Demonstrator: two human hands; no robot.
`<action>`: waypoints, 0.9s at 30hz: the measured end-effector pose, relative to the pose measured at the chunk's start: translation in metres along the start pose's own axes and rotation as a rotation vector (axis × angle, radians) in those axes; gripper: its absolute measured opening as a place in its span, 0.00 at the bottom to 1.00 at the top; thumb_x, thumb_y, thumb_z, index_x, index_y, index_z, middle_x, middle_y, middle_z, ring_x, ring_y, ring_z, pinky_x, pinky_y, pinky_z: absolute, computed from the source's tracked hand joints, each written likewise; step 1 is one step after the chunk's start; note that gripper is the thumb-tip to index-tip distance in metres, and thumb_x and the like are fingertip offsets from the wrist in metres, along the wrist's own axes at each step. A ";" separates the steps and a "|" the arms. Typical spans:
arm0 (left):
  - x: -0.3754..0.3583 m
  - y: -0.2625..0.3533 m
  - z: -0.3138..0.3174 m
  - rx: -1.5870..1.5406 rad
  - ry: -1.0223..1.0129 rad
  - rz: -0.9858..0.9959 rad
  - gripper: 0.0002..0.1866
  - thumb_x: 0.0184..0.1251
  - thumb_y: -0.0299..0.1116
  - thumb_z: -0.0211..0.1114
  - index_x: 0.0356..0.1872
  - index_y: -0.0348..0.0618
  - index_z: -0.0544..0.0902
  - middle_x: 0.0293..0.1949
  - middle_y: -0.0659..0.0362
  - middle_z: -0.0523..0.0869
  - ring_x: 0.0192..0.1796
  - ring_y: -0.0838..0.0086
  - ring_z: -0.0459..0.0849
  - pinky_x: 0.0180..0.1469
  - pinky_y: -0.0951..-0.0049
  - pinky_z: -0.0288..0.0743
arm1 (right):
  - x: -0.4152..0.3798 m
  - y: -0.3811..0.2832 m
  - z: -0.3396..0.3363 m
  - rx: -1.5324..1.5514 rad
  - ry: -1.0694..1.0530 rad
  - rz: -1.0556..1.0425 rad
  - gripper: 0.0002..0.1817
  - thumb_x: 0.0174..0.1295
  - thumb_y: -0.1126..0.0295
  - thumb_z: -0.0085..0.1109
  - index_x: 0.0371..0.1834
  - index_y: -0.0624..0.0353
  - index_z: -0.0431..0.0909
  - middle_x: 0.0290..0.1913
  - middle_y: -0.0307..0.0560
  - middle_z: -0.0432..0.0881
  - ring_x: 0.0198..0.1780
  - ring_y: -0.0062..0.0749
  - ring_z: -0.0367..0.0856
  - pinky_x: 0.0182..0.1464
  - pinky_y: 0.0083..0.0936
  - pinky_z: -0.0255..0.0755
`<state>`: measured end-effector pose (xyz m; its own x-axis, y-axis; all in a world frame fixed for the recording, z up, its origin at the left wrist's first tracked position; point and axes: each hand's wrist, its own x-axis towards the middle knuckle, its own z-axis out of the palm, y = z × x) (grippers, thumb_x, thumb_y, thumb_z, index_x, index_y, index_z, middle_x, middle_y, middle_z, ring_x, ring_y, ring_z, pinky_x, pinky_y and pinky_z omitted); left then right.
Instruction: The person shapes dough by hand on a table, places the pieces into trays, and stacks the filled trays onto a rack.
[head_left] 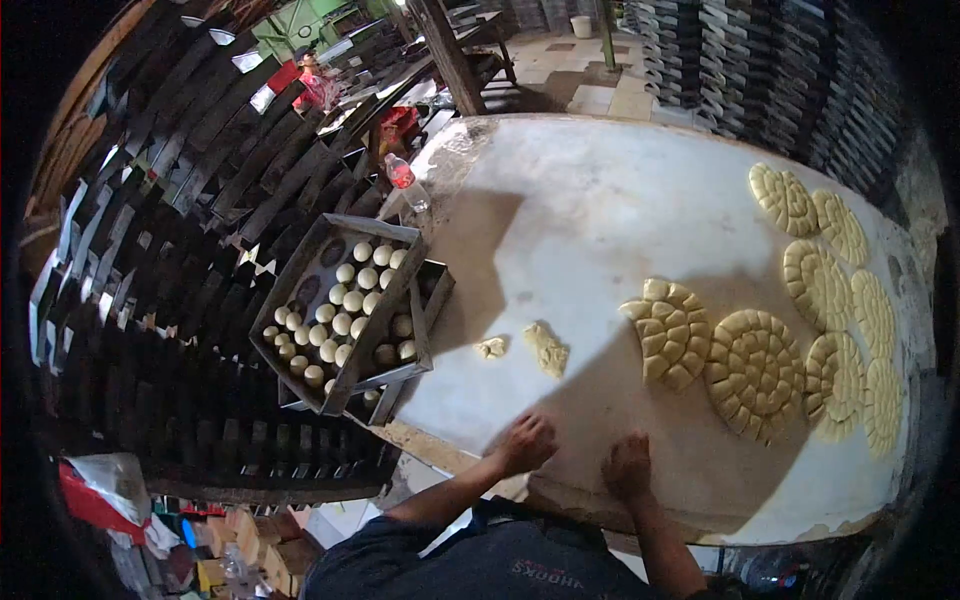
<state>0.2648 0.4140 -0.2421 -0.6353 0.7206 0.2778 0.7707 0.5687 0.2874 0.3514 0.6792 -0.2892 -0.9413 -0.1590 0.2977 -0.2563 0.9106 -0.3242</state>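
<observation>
My left hand (527, 443) rests low over the near part of the pale work table (560, 190), its fingers curled in. A short way to the right, my right hand (627, 466) is curled in the same way. Whatever is inside or under either hand is hidden. Just beyond the left hand lie a lump of dough (546, 350) and a smaller dough scrap (491, 347). To the right of my right hand are large flat dough rounds scored into pieces, among them one round (755, 372) and another (668, 335).
Stacked trays at the left hold several dough balls (342, 325); the top tray's rim (372, 222) overhangs the table edge. A plastic bottle (407, 183) stands behind it. More scored rounds (815, 284) line the right side. Dark stacked racks (180, 300) flank the left. Another person (316, 88) is far back.
</observation>
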 end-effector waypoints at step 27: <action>-0.130 -0.263 -0.388 0.005 0.484 -0.397 0.21 0.57 0.23 0.66 0.55 0.37 0.77 0.50 0.44 0.81 0.51 0.48 0.81 0.53 0.58 0.76 | 0.283 -0.236 -0.103 0.572 -0.239 0.415 0.23 0.68 0.60 0.53 0.59 0.65 0.75 0.56 0.52 0.80 0.57 0.34 0.78 0.62 0.29 0.69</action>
<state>0.1258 0.0163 0.0021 -0.8228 0.1932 0.5345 0.4707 0.7587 0.4503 0.1683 0.4587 -0.0357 -0.9909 0.0162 -0.1333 0.1176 0.5836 -0.8035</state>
